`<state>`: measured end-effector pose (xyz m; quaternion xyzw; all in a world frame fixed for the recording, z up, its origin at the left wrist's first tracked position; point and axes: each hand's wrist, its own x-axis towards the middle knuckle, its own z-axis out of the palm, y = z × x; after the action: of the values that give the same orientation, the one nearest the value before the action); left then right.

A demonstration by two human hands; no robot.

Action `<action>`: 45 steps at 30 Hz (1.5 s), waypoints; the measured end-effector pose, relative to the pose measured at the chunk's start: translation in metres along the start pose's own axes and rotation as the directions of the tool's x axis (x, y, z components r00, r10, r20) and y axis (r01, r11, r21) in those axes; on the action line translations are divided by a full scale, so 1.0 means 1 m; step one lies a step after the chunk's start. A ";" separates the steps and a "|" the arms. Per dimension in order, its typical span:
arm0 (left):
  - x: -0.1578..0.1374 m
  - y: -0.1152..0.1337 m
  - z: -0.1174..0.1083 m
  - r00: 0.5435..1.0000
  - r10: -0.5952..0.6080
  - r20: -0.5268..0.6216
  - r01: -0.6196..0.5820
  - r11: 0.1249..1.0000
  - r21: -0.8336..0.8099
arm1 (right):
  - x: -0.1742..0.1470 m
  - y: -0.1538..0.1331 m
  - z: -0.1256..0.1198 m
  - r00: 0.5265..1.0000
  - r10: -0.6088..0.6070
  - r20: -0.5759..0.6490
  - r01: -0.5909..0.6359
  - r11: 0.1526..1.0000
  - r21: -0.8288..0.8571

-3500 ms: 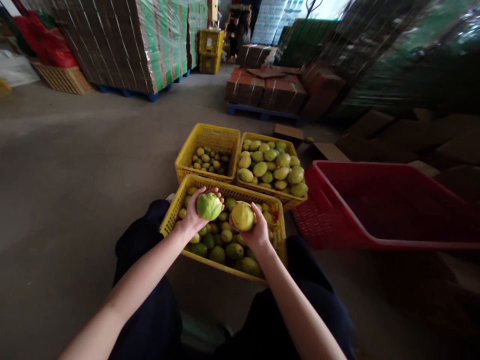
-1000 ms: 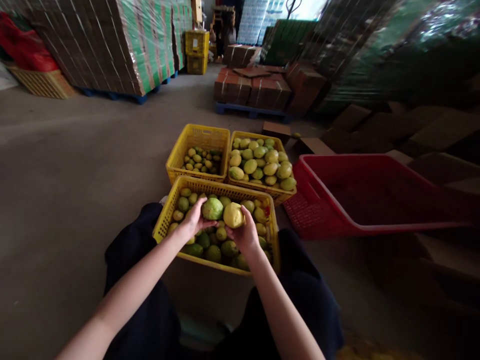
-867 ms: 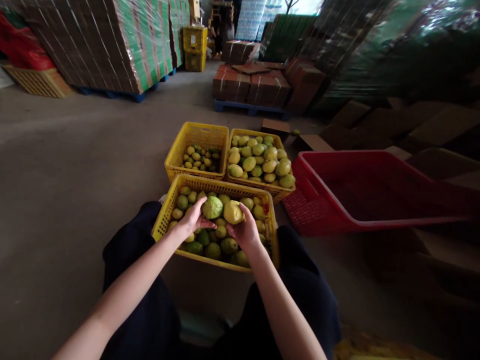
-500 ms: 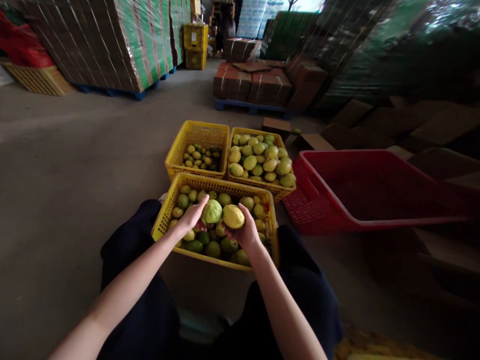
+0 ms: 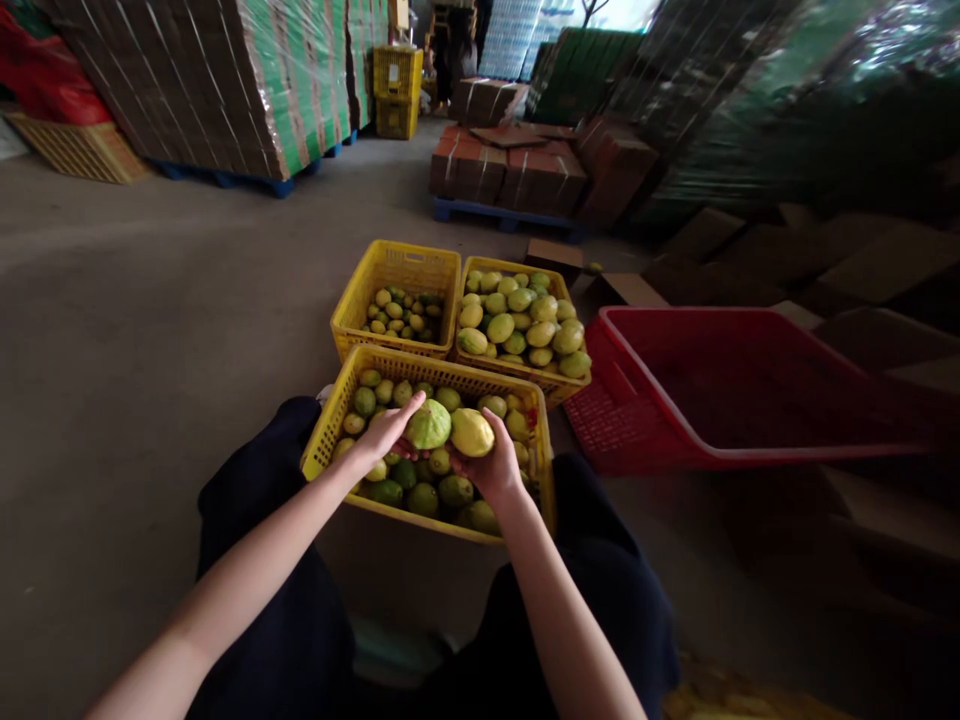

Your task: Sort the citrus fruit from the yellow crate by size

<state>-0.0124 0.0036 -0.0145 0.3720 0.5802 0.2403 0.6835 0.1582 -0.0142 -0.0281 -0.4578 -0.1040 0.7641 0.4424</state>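
My left hand [image 5: 388,430] is closed round a green lemon [image 5: 429,425], its thumb along the top and its other fingers underneath. Beside it my right hand [image 5: 496,460] grips a yellow lemon [image 5: 472,433]. The two fruits are side by side, nearly touching, above the near yellow crate [image 5: 319,440], which stands between my knees. Green and yellow lemons [image 5: 422,498] fill much of that crate. Behind it, the back right crate [image 5: 555,385] is heaped with mostly yellow-green lemons [image 5: 517,310]. Smaller lemons [image 5: 405,312] lie low in the back left crate [image 5: 360,325].
A red crate [image 5: 675,440] stands tilted on the right, near cardboard pieces [image 5: 810,250]. Bundled cardboard [image 5: 502,170] sits on a blue pallet [image 5: 480,212] ahead. Wrapped stacks [image 5: 292,90] rise at the back left, beside stacked yellow crates [image 5: 397,90].
Both lemons have shifted very slightly to the right in the view. The green one looks a little turned in my left hand. My grip on both stays.
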 end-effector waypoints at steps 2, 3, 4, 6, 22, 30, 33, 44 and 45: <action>0.000 0.000 0.000 1.000 -0.002 -0.004 0.002 1.000 -0.005 | 0.000 0.000 0.001 1.000 -0.004 -0.004 0.004 1.000 -0.008; 0.000 -0.001 0.001 1.000 -0.004 -0.010 0.004 1.000 -0.009 | 0.000 0.001 0.001 1.000 -0.006 -0.010 0.005 1.000 -0.017; 0.001 -0.001 0.001 1.000 -0.007 -0.014 0.007 1.000 -0.013 | 0.000 0.001 0.001 1.000 -0.009 -0.018 0.008 1.000 -0.026; 0.002 -0.002 0.001 1.000 -0.012 -0.018 0.011 1.000 -0.025 | 0.000 0.001 0.000 1.000 -0.018 -0.022 0.017 0.999 -0.042; 0.006 -0.006 0.002 0.997 0.027 -0.070 -0.030 0.999 -0.043 | -0.002 0.002 0.004 0.994 -0.070 -0.084 0.068 0.997 -0.028; 0.006 -0.008 0.001 0.997 0.044 -0.070 -0.050 0.995 -0.090 | 0.001 0.002 0.002 0.991 -0.082 -0.106 0.077 0.996 -0.051; 0.006 -0.006 -0.002 0.992 0.110 -0.060 -0.118 0.983 -0.143 | 0.004 0.003 -0.002 0.975 -0.172 -0.140 0.163 0.984 -0.076; 0.002 -0.010 -0.017 0.355 0.929 -0.101 -0.764 0.351 0.541 | -0.002 0.001 -0.015 0.526 -0.843 0.112 0.659 0.321 -0.680; 0.001 -0.010 -0.019 0.218 0.976 -0.020 -0.743 0.179 0.645 | -0.003 0.002 -0.016 0.484 -0.861 0.156 0.669 0.249 -0.700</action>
<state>-0.0319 0.0032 -0.0239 0.7385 0.4239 0.5067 0.1352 0.1703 -0.0211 -0.0362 -0.5680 -0.5283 0.2805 0.5653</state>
